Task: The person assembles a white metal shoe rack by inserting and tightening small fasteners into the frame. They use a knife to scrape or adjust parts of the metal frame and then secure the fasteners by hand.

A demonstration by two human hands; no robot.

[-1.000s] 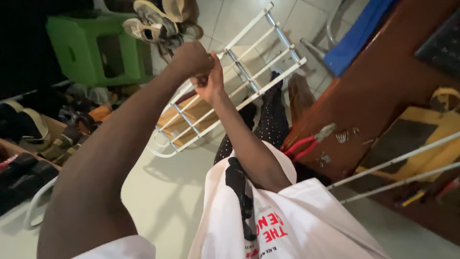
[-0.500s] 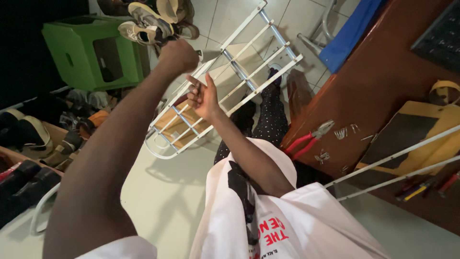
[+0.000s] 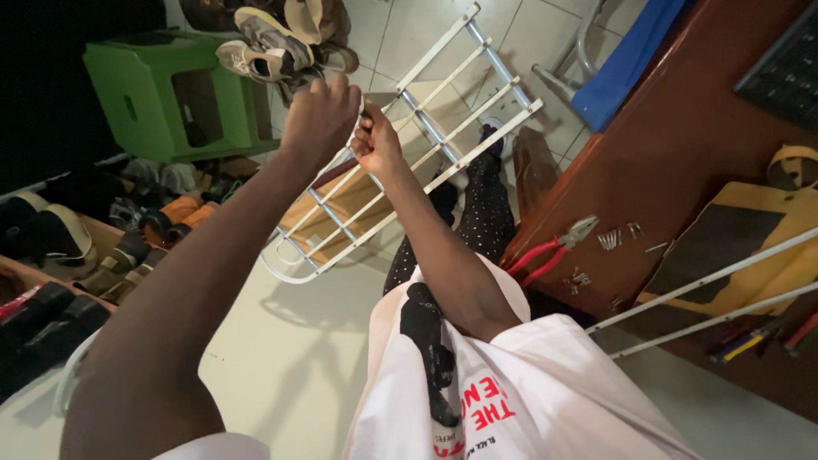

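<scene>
I hold a white metal rack [image 3: 443, 115] of parallel bars tilted in the air in front of me. My left hand [image 3: 319, 119] is closed around one of its long side bars near the middle. My right hand [image 3: 377, 140] grips the same bar right beside it, the two hands touching. The rack's curved end [image 3: 285, 268] points down toward the floor, its straight end up and away from me. My white printed shirt [image 3: 511, 392] fills the lower frame.
A brown desk [image 3: 673, 162] on the right carries red-handled pliers [image 3: 550, 249], small screws [image 3: 609, 240], a yellow pad and two white rods [image 3: 707, 294]. A green plastic stool [image 3: 170, 94] and several shoes [image 3: 273, 47] lie at the left. A blue chair [image 3: 626, 64] stands beyond.
Both hands have shifted slightly left and closer together on the bar, and the rack has tilted a little with them. My grip on it has stayed.
</scene>
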